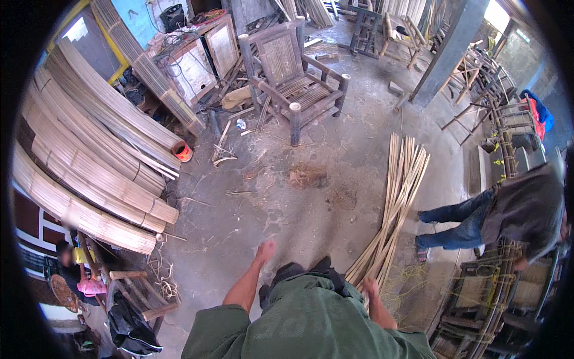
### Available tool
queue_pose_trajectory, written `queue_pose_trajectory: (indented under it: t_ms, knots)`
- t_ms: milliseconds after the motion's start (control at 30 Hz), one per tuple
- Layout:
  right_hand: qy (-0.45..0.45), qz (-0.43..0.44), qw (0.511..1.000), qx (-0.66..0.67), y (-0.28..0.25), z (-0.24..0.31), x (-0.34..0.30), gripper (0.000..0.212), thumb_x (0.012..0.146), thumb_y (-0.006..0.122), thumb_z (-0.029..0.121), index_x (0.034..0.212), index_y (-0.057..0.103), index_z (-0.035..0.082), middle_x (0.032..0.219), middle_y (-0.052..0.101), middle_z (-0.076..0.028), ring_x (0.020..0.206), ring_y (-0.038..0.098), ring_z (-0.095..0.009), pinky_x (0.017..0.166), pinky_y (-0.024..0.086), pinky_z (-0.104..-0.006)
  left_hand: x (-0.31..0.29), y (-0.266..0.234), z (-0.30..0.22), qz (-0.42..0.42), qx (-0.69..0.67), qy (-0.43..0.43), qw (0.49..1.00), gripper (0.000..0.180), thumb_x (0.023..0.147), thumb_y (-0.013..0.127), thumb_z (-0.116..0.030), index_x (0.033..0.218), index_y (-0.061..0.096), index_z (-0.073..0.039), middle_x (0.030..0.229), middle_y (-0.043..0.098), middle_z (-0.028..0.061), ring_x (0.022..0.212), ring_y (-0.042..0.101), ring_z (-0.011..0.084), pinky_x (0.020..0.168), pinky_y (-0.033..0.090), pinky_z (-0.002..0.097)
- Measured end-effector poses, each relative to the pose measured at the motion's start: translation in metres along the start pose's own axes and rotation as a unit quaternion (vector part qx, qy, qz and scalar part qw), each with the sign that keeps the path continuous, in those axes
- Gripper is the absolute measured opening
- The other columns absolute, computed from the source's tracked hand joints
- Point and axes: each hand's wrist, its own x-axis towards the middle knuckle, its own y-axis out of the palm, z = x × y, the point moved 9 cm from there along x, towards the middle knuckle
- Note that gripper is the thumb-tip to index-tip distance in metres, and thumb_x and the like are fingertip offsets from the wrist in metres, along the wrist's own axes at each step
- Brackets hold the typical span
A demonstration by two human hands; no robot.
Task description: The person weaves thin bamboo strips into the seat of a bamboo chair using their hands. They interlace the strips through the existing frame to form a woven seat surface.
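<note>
A long loose bundle of pale bamboo strips (396,197) lies on the concrete floor to my right, its near end running in beside my body. My right hand (371,288) is over that near end. Its fingers are too small and hidden to show whether they grip any strips. My left hand (265,252) reaches forward over bare floor, with its fingers loosely out and nothing visible in them. Thin yellow strands (412,284) lie tangled just right of the bundle.
A bamboo armchair (293,78) stands ahead. Slatted bamboo panels (101,179) are stacked at left, by an orange can (182,151). A co-worker (496,209) bends over bamboo frames (478,305) at right. A grey post (448,54) rises behind. Another person (75,269) is at far left.
</note>
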Motion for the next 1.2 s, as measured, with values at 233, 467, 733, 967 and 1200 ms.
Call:
queue_pose_trajectory:
  t_ms: [233, 467, 733, 967, 1200]
  knots:
    - [-0.139, -0.041, 0.958, 0.245, -0.151, 0.252, 0.174, 0.027, 0.094, 0.049, 0.026, 0.099, 0.064, 0.003, 0.071, 0.06, -0.003, 0.062, 0.058, -0.013, 0.054, 0.045, -0.0272, -0.103, 0.166, 0.089, 0.152, 0.052, -0.196, 0.967, 0.038, 0.087, 0.051, -0.036, 0.095, 0.066, -0.003, 0.099, 0.063, 0.0276, 0.096, 0.061, 0.042, 0.081, 0.048, 0.0499]
    - [-0.165, -0.008, 0.985, 0.04, -0.193, 0.274, 0.276, 0.027, 0.093, 0.051, 0.026, 0.098, 0.064, 0.003, 0.071, 0.061, -0.003, 0.065, 0.059, -0.014, 0.058, 0.046, -0.0285, 0.035, 0.182, -0.007, 0.176, 0.054, -0.196, 0.963, 0.038, 0.088, 0.048, -0.033, 0.096, 0.065, -0.001, 0.098, 0.064, 0.0255, 0.093, 0.062, 0.0395, 0.078, 0.048, 0.0476]
    - [0.051, 0.077, 0.994, 0.051, -0.245, 0.164, 0.338, 0.026, 0.087, 0.056, 0.027, 0.093, 0.064, 0.002, 0.071, 0.06, -0.005, 0.067, 0.059, -0.017, 0.061, 0.046, -0.0327, 0.41, 0.034, -0.307, -0.096, -0.076, -0.037, 0.992, 0.035, 0.09, 0.045, -0.029, 0.096, 0.061, 0.001, 0.09, 0.066, 0.0195, 0.084, 0.064, 0.032, 0.071, 0.048, 0.0414]
    - [-0.016, 0.123, 0.989, 0.077, -0.3, 0.214, 0.514, 0.027, 0.085, 0.059, 0.028, 0.094, 0.065, 0.003, 0.073, 0.061, -0.004, 0.067, 0.057, -0.016, 0.062, 0.046, -0.0314, 0.521, 0.038, -0.428, -0.13, -0.314, 0.035, 0.94, 0.023, 0.09, 0.052, -0.023, 0.087, 0.06, -0.002, 0.08, 0.064, 0.0153, 0.075, 0.063, 0.0282, 0.067, 0.047, 0.0398]
    - [-0.125, 0.189, 0.971, -0.073, -0.337, 0.482, 0.74, 0.029, 0.091, 0.05, 0.029, 0.074, 0.059, 0.007, 0.062, 0.059, -0.003, 0.053, 0.053, -0.016, 0.049, 0.043, -0.0318, 0.439, 0.195, -0.294, -0.043, -0.026, -0.339, 0.939, 0.03, 0.087, 0.045, -0.02, 0.105, 0.065, -0.007, 0.105, 0.062, 0.0241, 0.097, 0.058, 0.046, 0.084, 0.048, 0.049]
